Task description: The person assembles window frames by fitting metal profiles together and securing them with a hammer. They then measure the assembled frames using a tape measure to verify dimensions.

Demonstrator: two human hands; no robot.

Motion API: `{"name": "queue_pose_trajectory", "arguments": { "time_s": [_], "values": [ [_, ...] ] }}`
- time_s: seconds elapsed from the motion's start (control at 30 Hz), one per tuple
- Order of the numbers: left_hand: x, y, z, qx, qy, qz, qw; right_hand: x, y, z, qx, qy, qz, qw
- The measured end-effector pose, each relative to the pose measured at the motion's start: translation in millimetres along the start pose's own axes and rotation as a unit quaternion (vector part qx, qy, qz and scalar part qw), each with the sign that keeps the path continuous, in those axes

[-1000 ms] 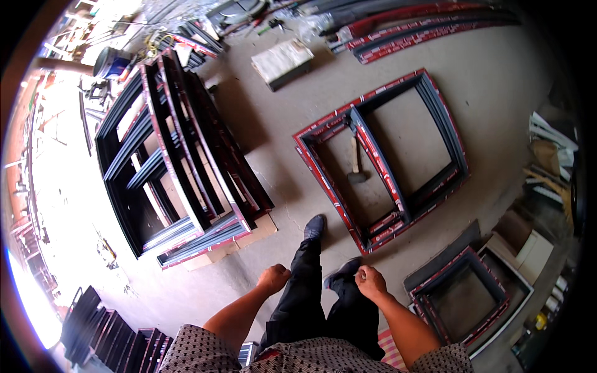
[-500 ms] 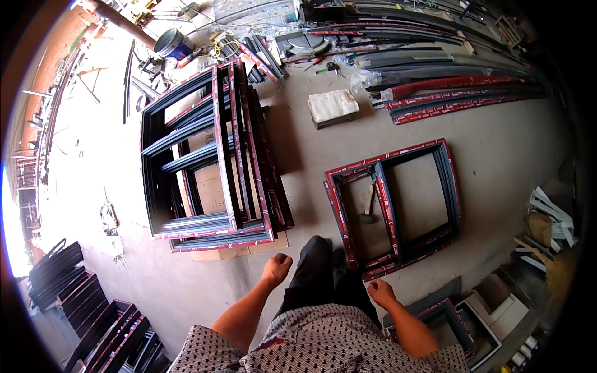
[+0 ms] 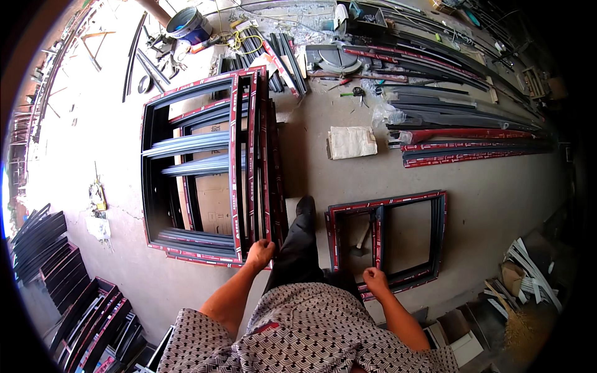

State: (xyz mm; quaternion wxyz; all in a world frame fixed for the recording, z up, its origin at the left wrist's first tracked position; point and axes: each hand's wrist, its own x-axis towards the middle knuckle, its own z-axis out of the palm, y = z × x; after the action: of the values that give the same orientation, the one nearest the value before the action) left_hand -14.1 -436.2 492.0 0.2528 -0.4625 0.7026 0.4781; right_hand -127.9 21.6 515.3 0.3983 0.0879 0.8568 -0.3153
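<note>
My left hand (image 3: 261, 253), fingers curled in, hangs over the lower right corner of a stack of dark window frames (image 3: 236, 168) with red film on their edges. Whether it touches the stack I cannot tell. My right hand (image 3: 375, 281) is loosely closed, above the near edge of a smaller dark frame (image 3: 387, 201) lying on the floor. Nothing shows in either hand. Inside that smaller frame's left opening lies a hammer (image 3: 359, 244) with a wooden handle. My left foot (image 3: 305, 205) is between the stack and the smaller frame.
A white-topped block (image 3: 352, 142) sits farther ahead. Long dark and red profiles (image 3: 472, 146) lie at the far right. Behind the stack are a bucket (image 3: 188, 26) and a mitre saw (image 3: 333, 59). More frames (image 3: 93, 323) lean at the lower left; offcuts (image 3: 532, 270) lie at right.
I have stepped forward between the stack and the smaller frame. My left hand now overlaps the stack's corner, and my right hand has come over the smaller frame's near edge.
</note>
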Motion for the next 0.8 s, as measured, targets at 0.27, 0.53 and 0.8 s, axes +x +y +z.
{"name": "queue_pose_trajectory", "arguments": {
  "time_s": [0.27, 0.53, 0.8],
  "values": [
    [42, 161, -93, -0.134, 0.023, 0.043, 0.99, 83, -200, -35, 0.024, 0.036, -0.158, 0.986],
    [48, 183, -84, -0.012, 0.017, 0.023, 1.0, 149, -207, -75, -0.031, 0.05, -0.113, 0.992],
    [83, 253, -99, 0.044, 0.046, -0.029, 0.998, 253, -234, -121, -0.017, -0.002, -0.092, 0.996]
  ]
}}
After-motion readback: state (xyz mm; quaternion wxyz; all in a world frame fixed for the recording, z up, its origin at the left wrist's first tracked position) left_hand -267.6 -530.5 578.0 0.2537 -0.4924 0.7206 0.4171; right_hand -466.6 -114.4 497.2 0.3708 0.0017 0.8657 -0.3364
